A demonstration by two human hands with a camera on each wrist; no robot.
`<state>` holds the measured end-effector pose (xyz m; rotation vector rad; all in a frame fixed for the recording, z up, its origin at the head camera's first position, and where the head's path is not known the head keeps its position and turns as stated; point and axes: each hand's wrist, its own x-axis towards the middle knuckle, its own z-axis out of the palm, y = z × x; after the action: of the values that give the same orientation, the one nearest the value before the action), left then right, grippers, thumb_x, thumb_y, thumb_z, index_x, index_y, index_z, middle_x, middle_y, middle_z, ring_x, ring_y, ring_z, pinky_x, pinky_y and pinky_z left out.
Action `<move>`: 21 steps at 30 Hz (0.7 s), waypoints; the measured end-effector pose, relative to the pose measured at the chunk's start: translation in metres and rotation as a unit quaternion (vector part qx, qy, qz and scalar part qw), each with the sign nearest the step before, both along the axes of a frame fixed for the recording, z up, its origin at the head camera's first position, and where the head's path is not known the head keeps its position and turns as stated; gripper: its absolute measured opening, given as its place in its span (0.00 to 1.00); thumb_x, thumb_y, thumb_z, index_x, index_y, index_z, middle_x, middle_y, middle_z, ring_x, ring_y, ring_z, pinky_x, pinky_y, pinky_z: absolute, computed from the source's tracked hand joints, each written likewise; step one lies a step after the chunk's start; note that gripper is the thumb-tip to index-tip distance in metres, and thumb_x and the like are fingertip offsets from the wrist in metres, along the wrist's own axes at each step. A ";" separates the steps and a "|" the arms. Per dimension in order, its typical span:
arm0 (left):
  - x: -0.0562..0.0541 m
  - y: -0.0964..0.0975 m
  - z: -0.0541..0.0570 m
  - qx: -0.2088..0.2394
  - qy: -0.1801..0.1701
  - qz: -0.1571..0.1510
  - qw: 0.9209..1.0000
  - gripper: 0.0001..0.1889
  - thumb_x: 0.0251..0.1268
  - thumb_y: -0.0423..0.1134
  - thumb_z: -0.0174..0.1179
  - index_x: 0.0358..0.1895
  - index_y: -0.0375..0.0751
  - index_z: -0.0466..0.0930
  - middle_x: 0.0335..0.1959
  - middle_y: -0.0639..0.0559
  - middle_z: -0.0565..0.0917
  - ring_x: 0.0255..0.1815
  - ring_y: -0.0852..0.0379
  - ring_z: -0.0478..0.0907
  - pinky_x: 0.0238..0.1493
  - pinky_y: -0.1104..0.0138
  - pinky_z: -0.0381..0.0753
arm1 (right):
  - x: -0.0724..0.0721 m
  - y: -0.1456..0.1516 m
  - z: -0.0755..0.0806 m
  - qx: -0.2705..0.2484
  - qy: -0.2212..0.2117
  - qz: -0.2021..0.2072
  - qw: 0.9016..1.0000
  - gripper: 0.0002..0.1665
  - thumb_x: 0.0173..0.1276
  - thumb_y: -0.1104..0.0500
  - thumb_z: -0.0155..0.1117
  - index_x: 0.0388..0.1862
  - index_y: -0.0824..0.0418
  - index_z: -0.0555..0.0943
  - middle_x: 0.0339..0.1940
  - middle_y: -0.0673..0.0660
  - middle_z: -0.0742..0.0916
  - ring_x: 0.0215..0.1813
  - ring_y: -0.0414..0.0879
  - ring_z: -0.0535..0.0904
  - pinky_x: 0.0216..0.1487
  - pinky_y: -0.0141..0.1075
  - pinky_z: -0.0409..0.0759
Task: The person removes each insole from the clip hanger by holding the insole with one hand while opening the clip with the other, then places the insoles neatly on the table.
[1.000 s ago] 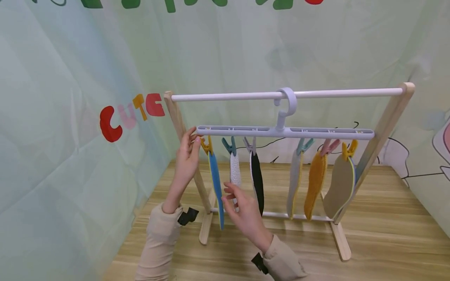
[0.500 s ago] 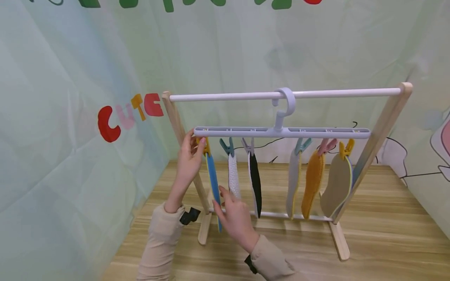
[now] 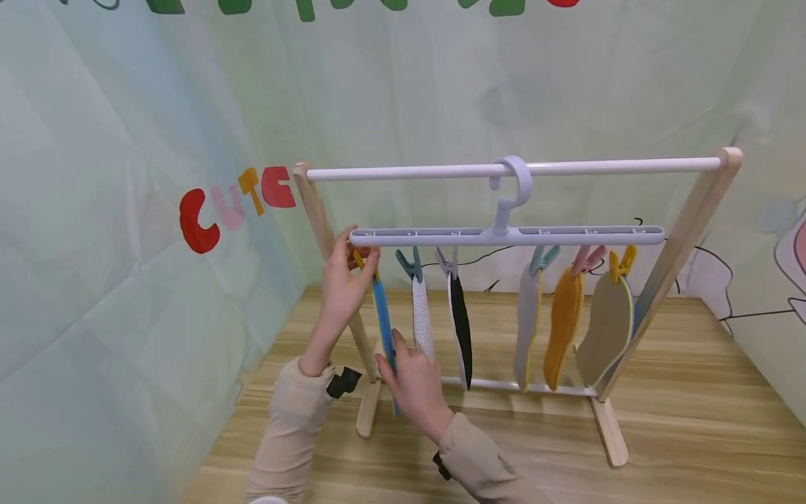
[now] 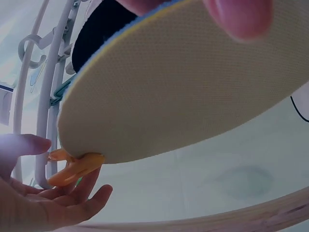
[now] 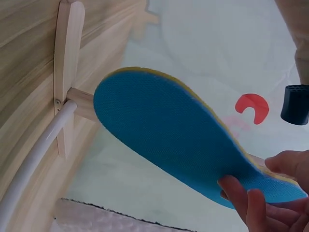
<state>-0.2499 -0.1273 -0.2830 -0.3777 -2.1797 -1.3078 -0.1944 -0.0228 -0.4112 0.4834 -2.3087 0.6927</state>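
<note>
At the bottom edge, a white round thing (image 3: 269,500) is cut off; I can't make it out. My right hand (image 3: 415,385) pinches the blue insole (image 5: 159,125) between thumb and fingers, partway down. The insole hangs under the left end of the hanger (image 3: 434,237), long axis near vertical, its foot slanting slightly right, the rounded lower end pointing at the table (image 3: 522,448). Its blue face turns right, its beige face left. From my head I see it almost edge-on, part of its lower half behind my right hand; the left wrist view crops it. My left hand (image 3: 343,283) has thumb and curled fingers around the yellow clip (image 4: 79,169) at its top; how hard they press, I can't tell. Beyond are the rack's white rail (image 3: 403,172) and the lettered curtain (image 3: 403,91).
</note>
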 end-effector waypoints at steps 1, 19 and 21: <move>0.000 0.000 0.001 -0.003 -0.001 0.003 1.000 0.27 0.60 0.34 0.54 0.62 0.28 0.59 0.38 0.33 0.79 0.39 0.43 0.77 0.46 0.55 0.76 | 0.000 -0.001 0.000 0.002 0.001 -0.005 1.000 0.25 0.59 0.51 0.61 0.49 0.68 0.76 0.12 0.52 0.82 0.10 0.36 0.70 0.11 0.26 0.66; -0.002 0.004 0.005 -0.078 0.018 0.061 0.995 0.30 0.58 0.34 0.57 0.62 0.27 0.58 0.35 0.36 0.80 0.26 0.47 0.76 0.26 0.65 0.75 | -0.002 -0.006 -0.004 0.025 0.019 -0.039 0.999 0.23 0.58 0.56 0.61 0.50 0.67 0.76 0.09 0.51 0.80 0.06 0.35 0.63 0.08 0.24 0.56; -0.002 0.004 0.005 -0.078 0.013 0.059 0.995 0.30 0.58 0.34 0.57 0.62 0.27 0.58 0.37 0.36 0.81 0.26 0.48 0.77 0.26 0.64 0.76 | -0.002 -0.006 -0.004 0.024 0.017 -0.037 0.999 0.23 0.58 0.57 0.61 0.50 0.67 0.76 0.09 0.51 0.79 0.05 0.34 0.62 0.08 0.23 0.54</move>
<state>-0.2518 -0.1233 -0.2778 -0.3184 -2.2528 -1.0657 -0.1962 -0.0284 -0.4148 0.4267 -2.3038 0.5894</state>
